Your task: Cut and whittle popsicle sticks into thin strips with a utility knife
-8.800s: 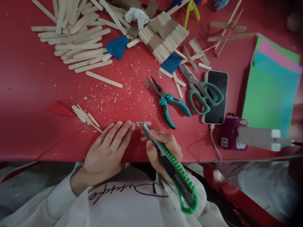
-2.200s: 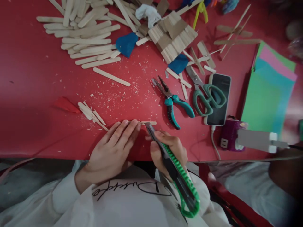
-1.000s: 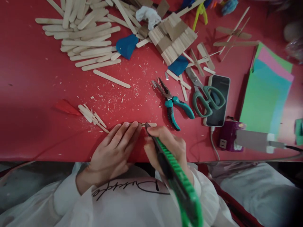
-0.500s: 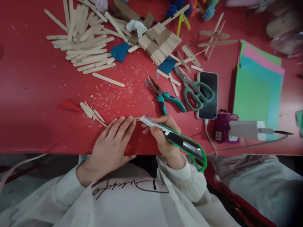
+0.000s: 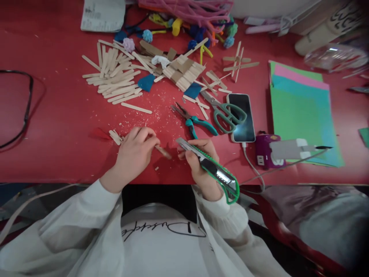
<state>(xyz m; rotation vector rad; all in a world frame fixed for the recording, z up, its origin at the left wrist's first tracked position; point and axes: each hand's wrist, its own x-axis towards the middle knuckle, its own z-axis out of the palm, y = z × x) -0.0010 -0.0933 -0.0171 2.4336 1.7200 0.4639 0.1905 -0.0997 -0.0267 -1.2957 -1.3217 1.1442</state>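
Observation:
My right hand (image 5: 201, 161) is closed round a green and black utility knife (image 5: 215, 171), its blade pointing up and left just above the red table (image 5: 57, 115). My left hand (image 5: 134, 152) pinches a thin wooden stick (image 5: 163, 151), blurred by motion, lifted off the table near the front edge. The stick's free end points toward the knife blade. A few cut stick pieces (image 5: 115, 136) and wood shavings lie just left of my left hand.
Behind lie a pile of craft sticks (image 5: 115, 79), a stick-and-cardboard structure (image 5: 183, 71), teal pliers (image 5: 194, 122), green scissors (image 5: 225, 111), a phone (image 5: 242, 117), a purple plug block (image 5: 266, 154), coloured paper sheets (image 5: 300, 111), pipe cleaners (image 5: 187, 11) and a black cable (image 5: 20, 107).
My left hand has gone from pressing the stick flat to picking it up in a pinch. The knife has come off the stick and tilted flatter. The view has pulled back.

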